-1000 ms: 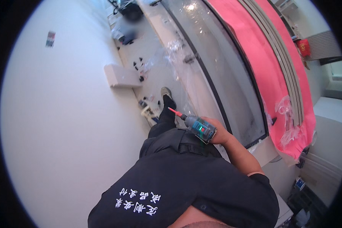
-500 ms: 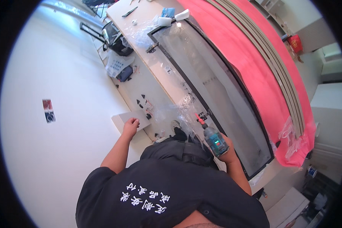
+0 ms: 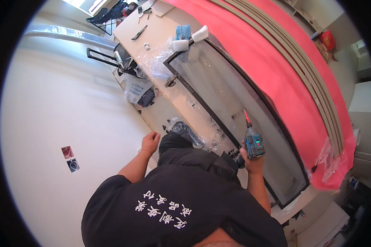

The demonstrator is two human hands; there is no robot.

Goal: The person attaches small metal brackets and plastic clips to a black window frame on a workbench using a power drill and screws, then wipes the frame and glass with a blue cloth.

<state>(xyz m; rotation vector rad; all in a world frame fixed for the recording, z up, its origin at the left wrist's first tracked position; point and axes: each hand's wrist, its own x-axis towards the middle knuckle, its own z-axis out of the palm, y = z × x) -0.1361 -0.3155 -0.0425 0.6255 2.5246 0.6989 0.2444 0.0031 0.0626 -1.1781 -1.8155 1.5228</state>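
Observation:
My right hand [image 3: 252, 163] is wrapped around the grip of a cordless drill [image 3: 254, 143], teal and black with a small lit display. A long red tip points away from its chuck, over a black-framed glass door panel [image 3: 235, 138]. Near that hand, a metal hinge [image 3: 233, 153] sits on the frame's near long edge; a second hinge [image 3: 170, 80] is further along it. My left hand [image 3: 151, 142] hangs beside the white wall, fingers curled closed; whatever they may hold is hidden.
The panel lies on a long bench [image 3: 160, 57] with crumpled clear plastic [image 3: 158, 61], foam corner pieces [image 3: 200, 33] and a dark pen-like tool [image 3: 139, 32]. Pink sheeting [image 3: 276, 78] with long beige strips [image 3: 301, 66] runs along the far side. Bags [image 3: 138, 88] stand on the floor between wall and bench.
The drill in my right hand has swung away from the hinge, out over the glass. My body has moved forward along the bench. My left hand stays closed by the wall.

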